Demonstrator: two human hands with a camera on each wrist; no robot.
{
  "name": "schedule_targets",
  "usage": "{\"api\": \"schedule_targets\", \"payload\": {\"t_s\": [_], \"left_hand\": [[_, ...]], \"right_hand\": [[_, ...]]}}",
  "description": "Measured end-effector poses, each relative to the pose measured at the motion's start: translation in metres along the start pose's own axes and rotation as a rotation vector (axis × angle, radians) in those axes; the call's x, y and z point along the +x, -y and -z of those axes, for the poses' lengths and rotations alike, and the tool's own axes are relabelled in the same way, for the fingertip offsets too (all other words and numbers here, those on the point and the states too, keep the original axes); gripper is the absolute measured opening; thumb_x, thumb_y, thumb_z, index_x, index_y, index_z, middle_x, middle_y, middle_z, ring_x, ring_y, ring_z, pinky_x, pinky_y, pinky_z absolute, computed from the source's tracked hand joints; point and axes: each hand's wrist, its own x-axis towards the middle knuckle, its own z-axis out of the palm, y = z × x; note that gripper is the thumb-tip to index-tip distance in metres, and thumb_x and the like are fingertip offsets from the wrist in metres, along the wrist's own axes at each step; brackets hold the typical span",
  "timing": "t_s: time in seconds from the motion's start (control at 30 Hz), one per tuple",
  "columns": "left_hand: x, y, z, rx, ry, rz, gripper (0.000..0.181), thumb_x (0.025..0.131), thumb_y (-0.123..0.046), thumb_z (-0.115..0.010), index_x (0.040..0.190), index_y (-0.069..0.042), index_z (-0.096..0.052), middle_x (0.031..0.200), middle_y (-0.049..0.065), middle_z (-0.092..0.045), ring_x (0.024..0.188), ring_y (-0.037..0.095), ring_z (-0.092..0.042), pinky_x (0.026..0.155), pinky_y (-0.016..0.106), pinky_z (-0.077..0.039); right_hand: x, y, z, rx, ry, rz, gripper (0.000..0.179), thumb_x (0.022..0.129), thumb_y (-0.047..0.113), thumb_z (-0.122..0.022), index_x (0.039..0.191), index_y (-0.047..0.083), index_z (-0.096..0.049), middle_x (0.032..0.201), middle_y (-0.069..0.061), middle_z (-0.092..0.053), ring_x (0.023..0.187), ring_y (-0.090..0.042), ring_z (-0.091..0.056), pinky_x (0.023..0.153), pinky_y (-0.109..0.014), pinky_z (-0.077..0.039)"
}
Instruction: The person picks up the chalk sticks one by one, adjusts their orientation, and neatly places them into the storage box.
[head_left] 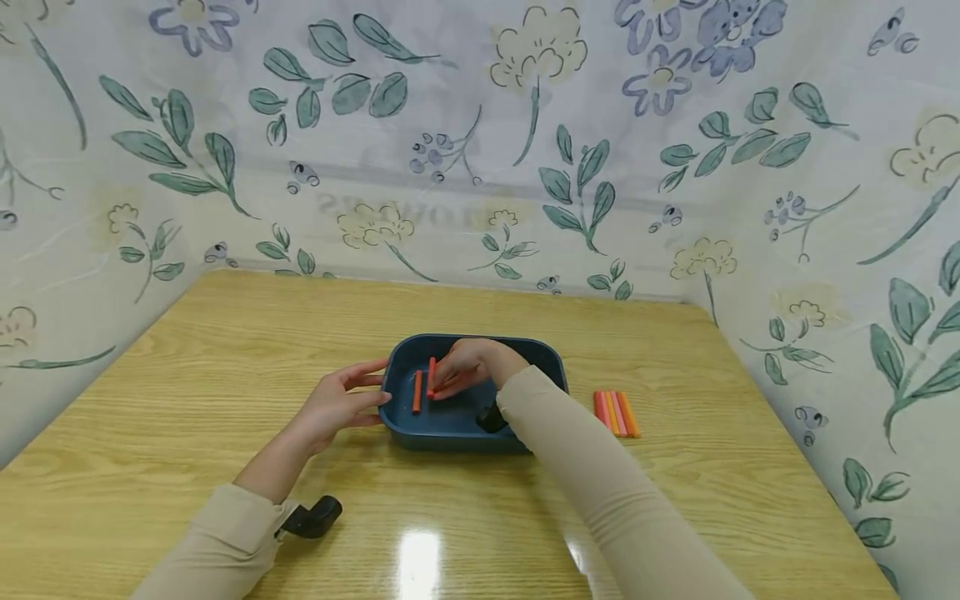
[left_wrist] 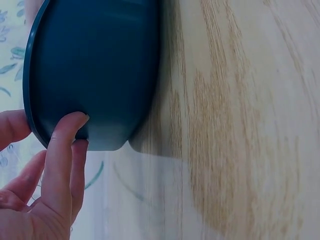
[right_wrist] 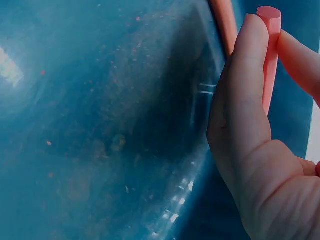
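Observation:
A dark blue rectangular tray [head_left: 450,442] with rounded corners sits on the table. My left hand [head_left: 341,408] holds its left end, with fingers [left_wrist: 60,155] against the outer wall and one digit at the rim. Inside the tray, my right hand [head_left: 468,367] pinches a red crayon-like stick [right_wrist: 272,50] between thumb and fingertips. In the head view this held stick [head_left: 431,375] stands beside an orange-red stick [head_left: 417,392] lying on the tray floor. Part of the tray's right side is hidden by my right forearm.
Right of the tray, several red, pink, yellow and orange sticks [head_left: 617,414] lie side by side on the wooden table [head_left: 697,467]. A flower-patterned cloth [head_left: 465,167] hangs around the back and sides. Small reddish crumbs dot the tray floor [right_wrist: 115,100].

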Motion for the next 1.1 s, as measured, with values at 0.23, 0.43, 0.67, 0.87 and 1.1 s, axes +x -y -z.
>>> {"api": "schedule_targets", "payload": {"t_s": [0.23, 0.43, 0.67, 0.87, 1.1], "left_hand": [[0.002, 0.002, 0.000, 0.003, -0.009, 0.009, 0.059, 0.088, -0.003, -0.060, 0.142, -0.001, -0.036, 0.132, 0.029, -0.039, 0.093, 0.027, -0.063, 0.076, 0.038, -0.055], [0.002, 0.001, 0.000, -0.001, -0.012, 0.011, 0.059, 0.088, -0.003, -0.060, 0.142, -0.001, -0.036, 0.133, 0.030, -0.039, 0.093, 0.026, -0.063, 0.075, 0.037, -0.055], [0.002, -0.001, 0.000, -0.013, -0.011, 0.009, 0.060, 0.088, -0.004, -0.061, 0.142, 0.000, -0.035, 0.133, 0.030, -0.038, 0.088, 0.023, -0.064, 0.074, 0.036, -0.055], [0.002, -0.002, 0.001, -0.002, -0.014, 0.014, 0.059, 0.088, -0.003, -0.061, 0.142, -0.001, -0.035, 0.133, 0.030, -0.039, 0.091, 0.023, -0.063, 0.076, 0.038, -0.055], [0.001, -0.003, 0.001, 0.003, -0.008, 0.026, 0.059, 0.089, -0.003, -0.060, 0.142, 0.000, -0.035, 0.133, 0.030, -0.038, 0.091, 0.025, -0.063, 0.076, 0.039, -0.055]], "right_hand": [[0.005, -0.003, -0.003, -0.015, -0.002, -0.041, 0.007, 0.086, -0.015, -0.054, 0.091, -0.011, -0.057, 0.084, -0.017, -0.056, 0.070, -0.022, -0.061, 0.066, -0.027, -0.056], [0.005, -0.003, -0.005, -0.014, -0.003, -0.050, 0.028, 0.083, -0.017, -0.056, 0.110, -0.013, -0.051, 0.089, -0.018, -0.055, 0.071, -0.024, -0.061, 0.071, -0.030, -0.056], [0.002, -0.001, -0.004, -0.031, 0.005, -0.032, 0.040, 0.083, -0.018, -0.055, 0.122, -0.013, -0.046, 0.101, -0.019, -0.052, 0.076, -0.025, -0.060, 0.080, -0.033, -0.054], [-0.003, 0.002, -0.001, 0.024, -0.026, 0.004, 0.047, 0.082, -0.017, -0.057, 0.128, -0.011, -0.045, 0.107, -0.020, -0.055, 0.077, -0.026, -0.061, 0.080, -0.035, -0.054], [-0.016, 0.009, -0.001, 0.048, 0.022, 0.104, 0.046, 0.086, -0.011, -0.056, 0.131, -0.009, -0.045, 0.118, -0.020, -0.054, 0.097, -0.029, -0.060, 0.088, -0.039, -0.050]]}}
